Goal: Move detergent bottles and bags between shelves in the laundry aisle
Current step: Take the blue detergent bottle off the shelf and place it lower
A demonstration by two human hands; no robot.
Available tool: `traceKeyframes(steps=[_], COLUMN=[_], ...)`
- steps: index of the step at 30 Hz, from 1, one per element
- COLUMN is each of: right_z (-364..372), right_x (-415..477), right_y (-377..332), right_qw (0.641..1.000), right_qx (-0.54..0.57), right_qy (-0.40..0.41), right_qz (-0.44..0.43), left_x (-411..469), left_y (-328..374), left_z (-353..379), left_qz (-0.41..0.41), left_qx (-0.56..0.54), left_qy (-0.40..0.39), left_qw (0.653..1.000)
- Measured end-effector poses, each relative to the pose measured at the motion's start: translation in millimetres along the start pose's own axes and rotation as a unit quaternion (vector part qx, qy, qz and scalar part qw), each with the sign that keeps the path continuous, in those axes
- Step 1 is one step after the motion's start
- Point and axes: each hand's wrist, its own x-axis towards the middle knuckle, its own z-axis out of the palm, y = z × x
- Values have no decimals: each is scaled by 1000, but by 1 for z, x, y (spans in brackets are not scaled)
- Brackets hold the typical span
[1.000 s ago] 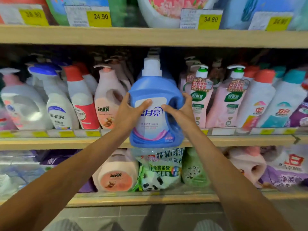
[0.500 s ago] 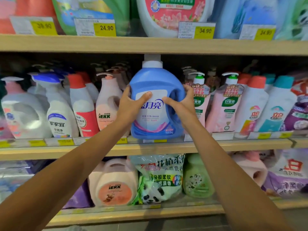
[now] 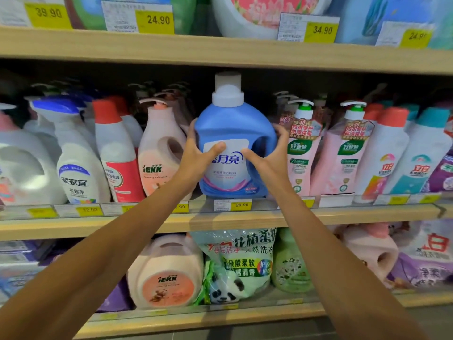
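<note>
We see a big blue bottle (image 3: 235, 148) standing up straight on the middle shelf (image 3: 220, 220). It is smooth, shiny plastic with round shoulders, a white cap (image 3: 228, 94) on top and a white label on its front. A handle hole is cut into its right side. Its bottom sits just behind the clear strip at the near edge of the shelf, right above a yellow price tag (image 3: 241, 204).

Our left hand (image 3: 198, 159) wraps the bottle's left side, with the thumb pressed on the label. Our right hand (image 3: 272, 155) wraps the right side by the handle hole, thumb on the label too. Both hands hold the bottle between them.

Just left of the bottle stands a peach bottle (image 3: 159, 153) with a pump top and a round handle hole. Our left hand fills the gap between the two. Just right stands a tall pink pump bottle (image 3: 302, 153) with a green label, very near our right hand. There is little room on either side.

The white cap comes close to the wooden shelf above (image 3: 220, 55), with only a small dark gap over it.

On the shelf below lies a soft, crinkly bag (image 3: 235, 263) with a panda picture, under the blue bottle.
</note>
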Motion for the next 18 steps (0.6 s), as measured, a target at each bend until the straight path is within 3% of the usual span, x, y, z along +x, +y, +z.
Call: traceKeyframes(steps=[8,18], right_z=[-1,-4], right_x=[-7,-7], right_y=[28,12], right_qw=[998,992], right_qx=[-31,-68], right_qy=[-42,-70], right_qz=[44,77], left_x=[-13,-21], left_y=[-18,-2], left_z=[4,9], left_qz=[-41,-78], left_qx=[28,33], left_qy=[8,40], left_qw=[999,996])
